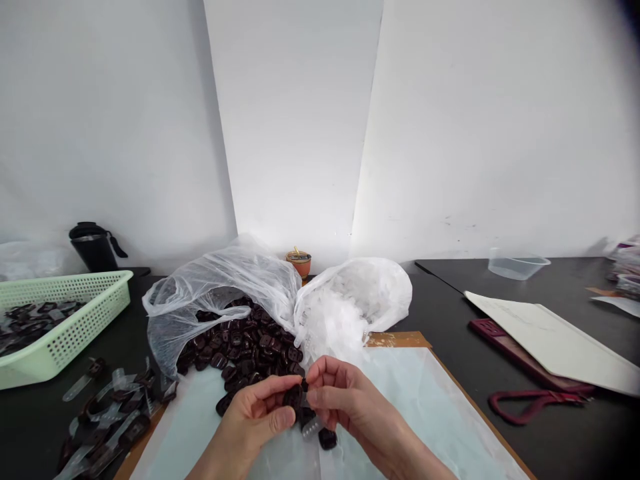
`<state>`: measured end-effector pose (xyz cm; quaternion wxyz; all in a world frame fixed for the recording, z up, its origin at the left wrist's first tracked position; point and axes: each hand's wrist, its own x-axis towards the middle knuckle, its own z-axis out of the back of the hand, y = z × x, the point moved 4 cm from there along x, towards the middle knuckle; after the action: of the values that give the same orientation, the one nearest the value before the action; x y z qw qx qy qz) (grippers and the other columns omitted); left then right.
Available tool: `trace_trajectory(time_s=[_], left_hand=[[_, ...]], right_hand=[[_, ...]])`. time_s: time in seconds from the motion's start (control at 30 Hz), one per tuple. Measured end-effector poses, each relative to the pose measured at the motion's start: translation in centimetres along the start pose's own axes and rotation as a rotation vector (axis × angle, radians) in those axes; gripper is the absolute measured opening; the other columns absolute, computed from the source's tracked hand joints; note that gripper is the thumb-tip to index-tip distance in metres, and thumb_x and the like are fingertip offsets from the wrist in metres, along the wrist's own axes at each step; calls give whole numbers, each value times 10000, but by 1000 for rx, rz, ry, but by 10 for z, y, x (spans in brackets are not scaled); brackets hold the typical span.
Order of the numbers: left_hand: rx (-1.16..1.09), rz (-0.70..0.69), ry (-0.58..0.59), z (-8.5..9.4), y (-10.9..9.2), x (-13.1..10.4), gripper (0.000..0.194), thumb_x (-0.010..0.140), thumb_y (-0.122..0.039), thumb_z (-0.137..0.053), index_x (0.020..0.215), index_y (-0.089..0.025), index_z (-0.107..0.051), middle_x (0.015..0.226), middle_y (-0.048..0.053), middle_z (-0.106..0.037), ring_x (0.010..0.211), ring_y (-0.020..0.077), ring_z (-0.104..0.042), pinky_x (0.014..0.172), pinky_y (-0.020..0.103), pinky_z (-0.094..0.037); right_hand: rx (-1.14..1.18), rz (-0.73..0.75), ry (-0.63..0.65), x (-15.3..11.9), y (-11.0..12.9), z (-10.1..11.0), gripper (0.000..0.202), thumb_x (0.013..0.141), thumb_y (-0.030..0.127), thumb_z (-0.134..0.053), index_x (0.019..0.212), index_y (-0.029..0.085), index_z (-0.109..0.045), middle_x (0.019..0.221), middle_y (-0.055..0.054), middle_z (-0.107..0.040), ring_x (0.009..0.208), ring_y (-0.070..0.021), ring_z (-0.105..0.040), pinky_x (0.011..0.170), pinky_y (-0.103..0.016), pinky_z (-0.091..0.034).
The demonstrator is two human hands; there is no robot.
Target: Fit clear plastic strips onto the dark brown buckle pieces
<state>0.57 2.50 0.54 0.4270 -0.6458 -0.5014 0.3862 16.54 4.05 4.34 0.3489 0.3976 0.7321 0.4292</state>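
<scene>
My left hand (253, 417) and my right hand (345, 403) meet low in the middle, both pinching a small dark brown buckle piece (294, 398) between fingers and thumbs. A clear plastic strip (311, 427) hangs below it, at my right fingertips. Just beyond the hands, a heap of dark brown buckle pieces (245, 347) spills from an open clear plastic bag (220, 290). One loose dark piece (327, 438) lies on the pale sheet (425, 407) under my hands. A second bag of clear plastic pieces (350, 303) sits to the right of the heap.
A green basket (75, 310) with dark pieces stands at the left, a black mug (94, 248) behind it. Assembled pieces with clear strips (107, 413) lie at the lower left. At the right are white paper (555, 340), a maroon strap (530, 403) and a clear tub (517, 265).
</scene>
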Motion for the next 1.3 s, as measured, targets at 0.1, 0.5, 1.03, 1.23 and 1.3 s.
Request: trace_trajectory(time_s=[0.1,0.5,1.03,1.23,1.3], left_hand=[[75,-8,-10,1,-3,0,407,631,-334,-863,1020,-240,-791,1058,88,-760,1041,289,-617,903,352,-476],[152,-162,53,-4,-11,-1,339,676,-301,-831,1009,-245,-795,985,64,-685,939,248,-613,820,316,-497],[227,-160,7,-1,-12,-1,336,673,-286,-815,1007,-254,-794,984,55,-597,826,212,-576,733,316,-489],[276,-141,24,2,-12,1,323,690,-226,-783,1013,-235,-790,954,50,-600,796,193,-568,661,274,-455],[305,-143,19,2,-12,2,329,696,-201,-766,1023,-232,-787,938,46,-602,763,183,-563,620,263,-438]], right_hand=[[-4,6,-19,-1,2,0,247,610,179,-790,790,160,-622,579,63,-560,479,-56,-436,472,-190,-325],[-30,-16,-14,1,-2,2,266,577,174,-816,767,164,-631,577,55,-593,469,-61,-438,472,-196,-321],[-41,63,48,5,-6,1,302,604,229,-852,825,164,-657,724,8,-660,630,-123,-593,649,-268,-473],[-119,57,65,8,-9,0,355,622,363,-858,843,160,-668,723,7,-650,637,-129,-609,691,-303,-508],[-159,65,79,8,-10,0,362,681,430,-816,875,157,-681,724,-1,-650,651,-133,-614,710,-312,-508]])
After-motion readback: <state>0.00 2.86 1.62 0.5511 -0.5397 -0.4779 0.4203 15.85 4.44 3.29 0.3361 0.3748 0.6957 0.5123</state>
